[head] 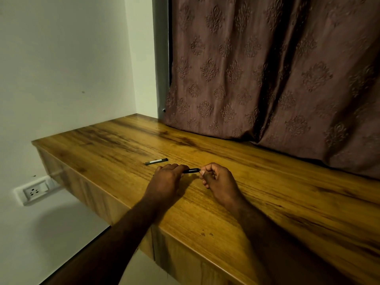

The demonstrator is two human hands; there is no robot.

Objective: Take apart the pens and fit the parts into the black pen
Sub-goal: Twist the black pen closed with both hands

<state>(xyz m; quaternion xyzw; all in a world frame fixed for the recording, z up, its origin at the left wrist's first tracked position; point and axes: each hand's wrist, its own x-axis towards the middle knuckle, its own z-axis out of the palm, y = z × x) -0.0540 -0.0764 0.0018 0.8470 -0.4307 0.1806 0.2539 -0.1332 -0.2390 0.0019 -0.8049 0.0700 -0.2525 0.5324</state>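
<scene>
Both ends of a black pen (191, 170) are pinched, one by the left hand (167, 177), one by the right hand (218, 179).

Its long axis is held nearly level, left to right, just above the wooden desk (287, 198); which end is the tip cannot be told. Both forearms are stretched forward, fingers curled inward. A second dark pen piece (156, 161) is laid on the desk just beyond the left hand.

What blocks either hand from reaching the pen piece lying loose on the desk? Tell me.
Nothing visible. The loose pen piece lies on bare desk just beyond the left hand; both hands grip the black pen.
</scene>
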